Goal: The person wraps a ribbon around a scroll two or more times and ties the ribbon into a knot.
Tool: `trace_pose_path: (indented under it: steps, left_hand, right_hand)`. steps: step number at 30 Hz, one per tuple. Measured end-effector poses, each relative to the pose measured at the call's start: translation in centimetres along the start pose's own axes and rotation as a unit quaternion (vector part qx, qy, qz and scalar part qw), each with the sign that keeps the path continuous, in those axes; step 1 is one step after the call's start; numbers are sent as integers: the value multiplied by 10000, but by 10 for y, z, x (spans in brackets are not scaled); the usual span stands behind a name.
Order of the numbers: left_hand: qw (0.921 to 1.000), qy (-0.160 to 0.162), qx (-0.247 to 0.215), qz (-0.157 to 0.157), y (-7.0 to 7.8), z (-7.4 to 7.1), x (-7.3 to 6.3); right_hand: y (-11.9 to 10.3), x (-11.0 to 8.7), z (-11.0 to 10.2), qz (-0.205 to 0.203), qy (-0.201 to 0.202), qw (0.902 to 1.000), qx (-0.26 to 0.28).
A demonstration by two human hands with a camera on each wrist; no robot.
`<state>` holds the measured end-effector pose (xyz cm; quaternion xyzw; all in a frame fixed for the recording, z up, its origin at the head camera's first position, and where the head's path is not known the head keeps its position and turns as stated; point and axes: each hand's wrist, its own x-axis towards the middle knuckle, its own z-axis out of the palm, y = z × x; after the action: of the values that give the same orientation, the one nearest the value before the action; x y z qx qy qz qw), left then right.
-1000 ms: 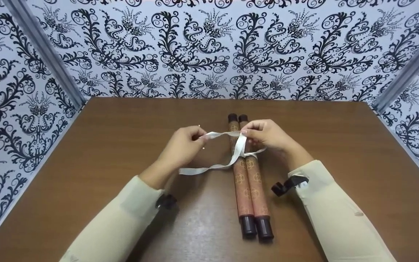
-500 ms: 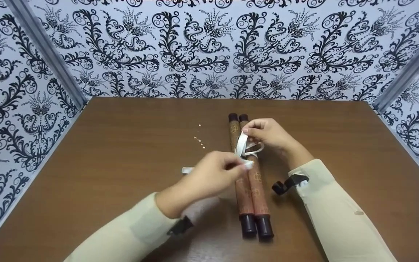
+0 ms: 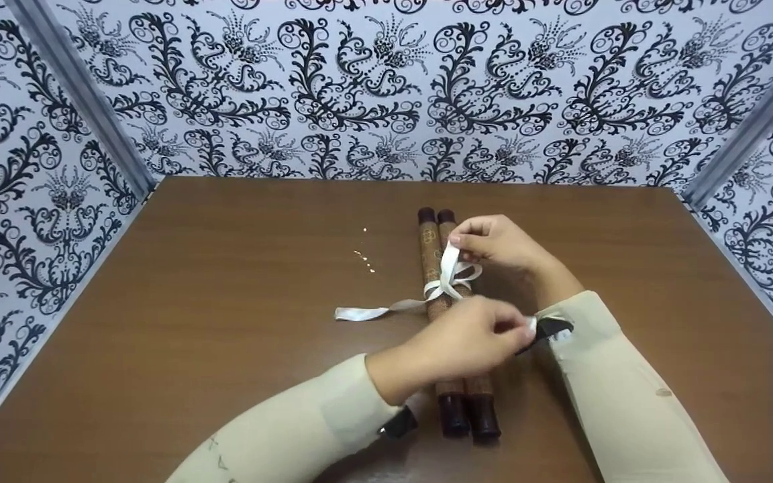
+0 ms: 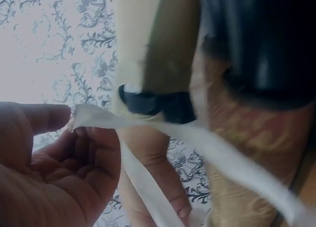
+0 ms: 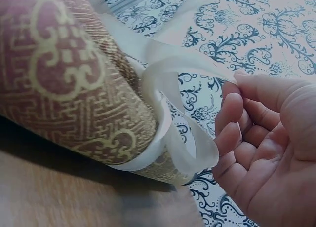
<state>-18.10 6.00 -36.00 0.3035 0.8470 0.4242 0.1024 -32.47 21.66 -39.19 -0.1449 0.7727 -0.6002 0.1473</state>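
Two rolls side by side form a scroll point(image 3: 429, 255) in patterned brocade with dark end knobs, lying lengthwise on the table. White ribbon point(image 3: 450, 268) circles it near the middle, with a small loop on the right side. My right hand point(image 3: 500, 245) pinches a raised length of ribbon between thumb and forefinger above the knot. Crossing over the scroll's lower half, my left hand point(image 3: 470, 335) pinches a ribbon end out to the right; the left wrist view shows that ribbon point(image 4: 212, 143) stretched from the fingertips. The left hand and forearm hide part of the scroll.
A loose ribbon tail point(image 3: 362, 313) lies on the brown table point(image 3: 239, 268) left of the scroll. Small white specks point(image 3: 368, 263) dot the tabletop farther back. Patterned panels point(image 3: 386, 87) enclose the back and sides. A black strap point(image 3: 551, 330) sits at the right wrist.
My left hand has swung from left of the scroll across it to the right, carrying its ribbon end along. The right hand has stayed nearly in place, still pinching the raised ribbon.
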Motion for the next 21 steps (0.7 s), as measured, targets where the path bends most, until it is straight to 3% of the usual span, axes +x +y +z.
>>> trace_pose_path:
  steps: [6,10,13,15,17,21]
  left_hand:
    - [9953,-674,695,83,-7,14,-3]
    - [9823,-1236,1402,157,-6,19,-3]
    - [9736,-1462,1734,263,-5,19,0]
    - [9753,-1392,1683,331,-6,16,4]
    - [9834,-1136,1377,334,-11,10,10]
    - [9983,-172,464,301,-31,-10,22]
  right_hand:
    - [-3,-1,-2,157,-55,9998,-125]
    - [-6,0,-5,203,-41,9993,-315]
    - [-6,1,-6,200,-23,9988,-438]
    - [-5,1,-6,202,-38,9988,-450]
    - [-3,1,-5,189,-56,9989,-426]
    - [-1,0,-5,40,-104,9987,-503]
